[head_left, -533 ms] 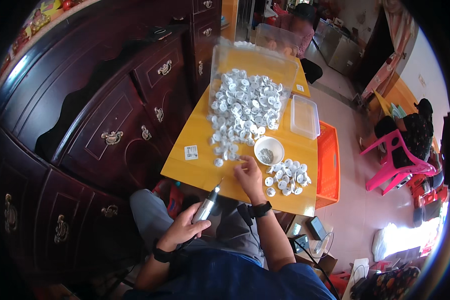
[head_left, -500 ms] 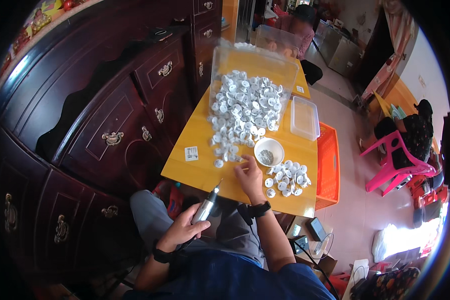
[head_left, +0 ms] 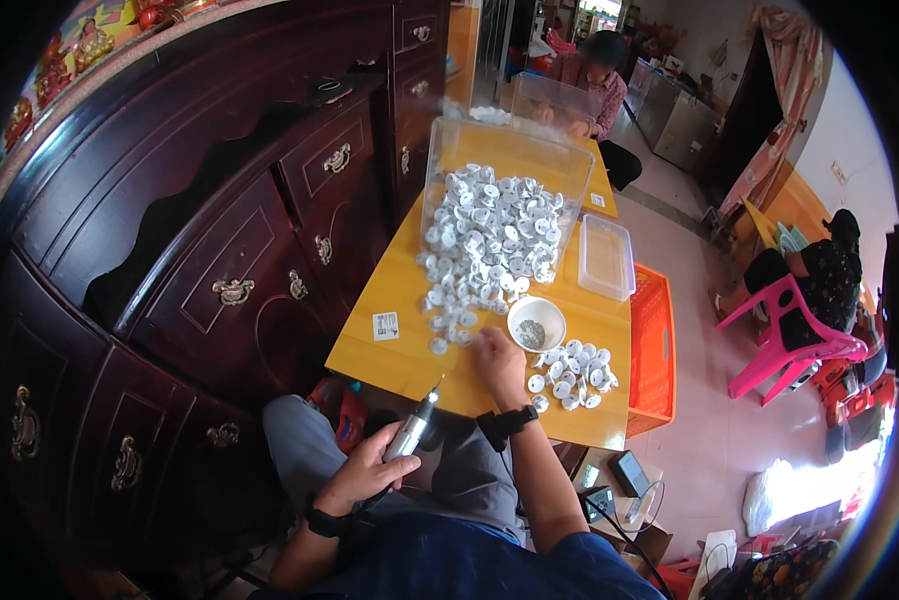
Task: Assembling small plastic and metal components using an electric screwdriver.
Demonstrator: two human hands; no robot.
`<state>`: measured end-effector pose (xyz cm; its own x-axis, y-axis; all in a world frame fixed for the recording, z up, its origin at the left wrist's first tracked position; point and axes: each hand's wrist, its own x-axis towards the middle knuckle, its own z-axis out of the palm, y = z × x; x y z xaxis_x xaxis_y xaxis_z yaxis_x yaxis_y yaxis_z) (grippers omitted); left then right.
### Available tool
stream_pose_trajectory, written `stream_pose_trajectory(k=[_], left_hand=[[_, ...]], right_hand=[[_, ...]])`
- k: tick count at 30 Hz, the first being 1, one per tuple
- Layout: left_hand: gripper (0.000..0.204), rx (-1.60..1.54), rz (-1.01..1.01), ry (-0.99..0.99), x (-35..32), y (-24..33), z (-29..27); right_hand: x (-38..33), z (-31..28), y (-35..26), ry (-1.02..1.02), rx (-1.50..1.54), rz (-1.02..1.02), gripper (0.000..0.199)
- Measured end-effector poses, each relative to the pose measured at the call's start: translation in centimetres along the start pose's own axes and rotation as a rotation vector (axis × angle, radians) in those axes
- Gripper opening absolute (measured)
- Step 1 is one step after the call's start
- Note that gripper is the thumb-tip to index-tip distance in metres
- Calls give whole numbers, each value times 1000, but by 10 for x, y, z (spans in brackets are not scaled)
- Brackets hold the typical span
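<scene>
My left hand (head_left: 372,468) is wrapped round a silver electric screwdriver (head_left: 410,430), whose thin bit points up toward the table's near edge. Beside the white bowl (head_left: 561,318), my right hand (head_left: 502,366) rests low over the table with curled fingers; the fingertips and anything in them are hidden. Small grey metal pieces, probably screws, lie in the bowl. Just left of the right hand are loose white round parts with stems (head_left: 450,325), spilling from a large heap (head_left: 490,225) in a clear plastic bin (head_left: 510,132). A smaller group of white parts (head_left: 575,378) sits right of that hand.
A shallow clear container (head_left: 606,256) stands on the yellow table (head_left: 370,362) at the right. An orange crate (head_left: 653,350) is beside the table, dark drawers (head_left: 230,240) along the left. Another person (head_left: 605,90) sits at the far end. A pink chair (head_left: 790,335) stands right.
My right hand's fingers have gone from partly stretched toward the loose white parts to curled in near the bowl. The screwdriver stays in my left hand. The whole view has shifted slightly.
</scene>
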<state>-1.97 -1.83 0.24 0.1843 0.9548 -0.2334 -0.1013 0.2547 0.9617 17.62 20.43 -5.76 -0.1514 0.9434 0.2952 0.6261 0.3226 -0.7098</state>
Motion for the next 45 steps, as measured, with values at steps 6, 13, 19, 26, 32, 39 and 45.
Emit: stream_pose_trajectory(k=[6,13,19,26,32,39,45], left_hand=[[55,21,1,-14,2,2,3],[60,64,-10,-16,5,-2,6],[61,76,7,-5,4,2,10],[62,104,6,-5,3,5,14],[62,144,8,2,6,-2,13],[60,193,21,35,7,2,13],[60,218,17,62,8,1,14]], right_hand=[[-28,-18,-4,-88,903,393,19],[-48,-28,-11,-310,1482,574,20],[-52,-20,-16,-259,1350,503,25],[-57,-11,-11,-234,1172,379,19],[-60,-11,-17,-155,1132,364,26],[-63,-6,-26,-181,1085,369,20],[-65,0,-27,-157,1067,373,19]])
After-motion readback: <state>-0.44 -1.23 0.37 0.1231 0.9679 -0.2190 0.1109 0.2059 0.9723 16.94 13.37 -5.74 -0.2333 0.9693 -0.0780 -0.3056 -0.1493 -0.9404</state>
